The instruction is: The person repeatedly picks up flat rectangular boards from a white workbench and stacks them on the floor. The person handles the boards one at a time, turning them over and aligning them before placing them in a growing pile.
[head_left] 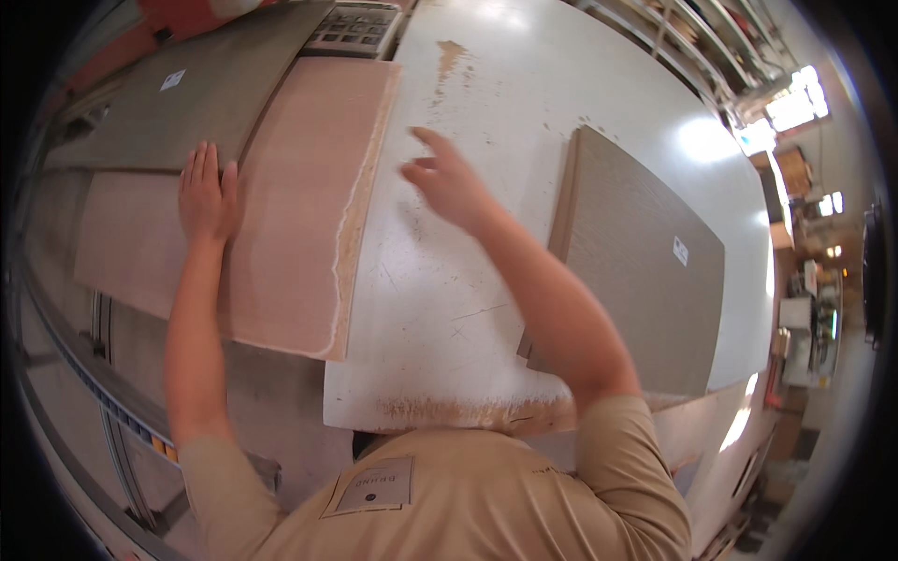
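Observation:
My left hand (208,194) lies flat with its fingers stretched out. It rests at the near edge of a brown-grey panel (178,107) that bears a small white label. Beneath that panel is a pinkish board (304,178) with a rough, pale strip along its right edge. My right hand (449,182) hovers over the white worktable (440,290), just right of the pinkish board, fingers apart and nothing in them. To the right of my right forearm, a stack of brown-grey panels (645,262) lies on the table, its top one carrying a white label.
A control panel with square buttons (351,30) stands beyond the pinkish board. Metal rails with a roller strip (103,393) run along the left. Shelving (720,47) lines the far right, with boxes (795,171) and equipment beyond the table. The table's front edge (468,414) is worn.

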Demonstrator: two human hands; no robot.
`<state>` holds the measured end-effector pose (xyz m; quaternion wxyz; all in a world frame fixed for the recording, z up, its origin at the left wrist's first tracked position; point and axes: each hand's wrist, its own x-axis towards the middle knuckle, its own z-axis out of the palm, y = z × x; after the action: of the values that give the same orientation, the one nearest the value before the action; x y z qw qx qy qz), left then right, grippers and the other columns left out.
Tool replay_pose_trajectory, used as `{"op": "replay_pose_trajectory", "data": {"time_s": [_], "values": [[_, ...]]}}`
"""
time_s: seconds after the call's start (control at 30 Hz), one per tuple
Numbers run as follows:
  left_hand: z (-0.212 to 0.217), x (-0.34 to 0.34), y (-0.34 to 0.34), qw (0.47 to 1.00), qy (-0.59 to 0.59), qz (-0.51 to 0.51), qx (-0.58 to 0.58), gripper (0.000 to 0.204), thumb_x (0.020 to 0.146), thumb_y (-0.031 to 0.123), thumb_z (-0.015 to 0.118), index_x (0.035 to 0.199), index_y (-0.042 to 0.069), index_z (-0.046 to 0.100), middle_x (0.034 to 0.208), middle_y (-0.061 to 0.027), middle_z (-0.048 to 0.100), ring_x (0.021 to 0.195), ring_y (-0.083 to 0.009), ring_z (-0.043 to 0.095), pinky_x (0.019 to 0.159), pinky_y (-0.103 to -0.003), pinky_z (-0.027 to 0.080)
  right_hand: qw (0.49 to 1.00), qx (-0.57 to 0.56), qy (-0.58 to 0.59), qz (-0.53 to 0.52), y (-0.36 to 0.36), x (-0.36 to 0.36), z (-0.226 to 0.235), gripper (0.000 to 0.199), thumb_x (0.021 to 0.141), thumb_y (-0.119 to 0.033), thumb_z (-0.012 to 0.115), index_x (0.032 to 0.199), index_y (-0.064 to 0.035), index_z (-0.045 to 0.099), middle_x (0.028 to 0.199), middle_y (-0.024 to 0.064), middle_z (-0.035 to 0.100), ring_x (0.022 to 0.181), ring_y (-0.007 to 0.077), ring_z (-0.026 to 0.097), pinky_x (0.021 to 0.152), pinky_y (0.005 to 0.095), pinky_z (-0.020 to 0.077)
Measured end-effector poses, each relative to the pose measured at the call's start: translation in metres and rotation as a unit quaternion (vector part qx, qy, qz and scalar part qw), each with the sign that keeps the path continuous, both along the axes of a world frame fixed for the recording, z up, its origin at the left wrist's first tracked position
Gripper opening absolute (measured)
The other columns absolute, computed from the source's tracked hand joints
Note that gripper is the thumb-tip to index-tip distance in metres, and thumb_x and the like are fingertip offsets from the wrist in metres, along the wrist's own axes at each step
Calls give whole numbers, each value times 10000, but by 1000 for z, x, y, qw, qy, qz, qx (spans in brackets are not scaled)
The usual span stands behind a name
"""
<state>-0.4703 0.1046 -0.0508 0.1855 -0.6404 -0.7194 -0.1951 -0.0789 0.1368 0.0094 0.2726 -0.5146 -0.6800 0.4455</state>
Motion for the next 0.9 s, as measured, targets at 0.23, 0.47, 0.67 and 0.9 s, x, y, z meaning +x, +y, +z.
{"op": "replay_pose_trajectory", "data": {"time_s": [0.23, 0.47, 0.67, 0.9], "values": [[36, 68, -30, 987, 37, -152, -43, 597, 963, 499, 538, 1384, 78, 576, 1418, -201, 557, 1324, -404, 502, 1129, -497, 358, 915, -225, 298, -151, 17, -76, -19, 658, 968, -323, 612, 1486, -16, 348, 1243, 165, 581, 1014, 218, 618, 820, 366, 530], [59, 139, -52, 961, -19, -264, -76, 735, 878, 612, 590, 1397, 92, 563, 1411, -214, 556, 1300, -437, 513, 1114, -519, 375, 902, -262, 308, -148, 8, -78, -14, 488, 996, -409, 590, 1331, -71, 482, 1153, 121, 617, 935, 205, 628, 714, 368, 550], [61, 174, -62, 855, -156, -479, -120, 765, 914, 472, 621, 1533, 101, 366, 1537, -172, 428, 1369, -398, 446, 1160, -502, 335, 879, -246, 337, -233, -15, -47, 3, 378, 953, -227, 677, 1249, -39, 538, 1148, 132, 633, 995, 258, 636, 751, 427, 579], [71, 21, 32, 999, -4, 31, -36, 680, 1000, 514, 492, 1482, 40, 420, 1458, -267, 479, 1326, -441, 480, 1106, -513, 382, 894, -203, 311, -249, -58, 32, 48, 366, 986, -185, 623, 1264, 35, 533, 1194, 154, 627, 1030, 272, 638, 742, 441, 598]]}}
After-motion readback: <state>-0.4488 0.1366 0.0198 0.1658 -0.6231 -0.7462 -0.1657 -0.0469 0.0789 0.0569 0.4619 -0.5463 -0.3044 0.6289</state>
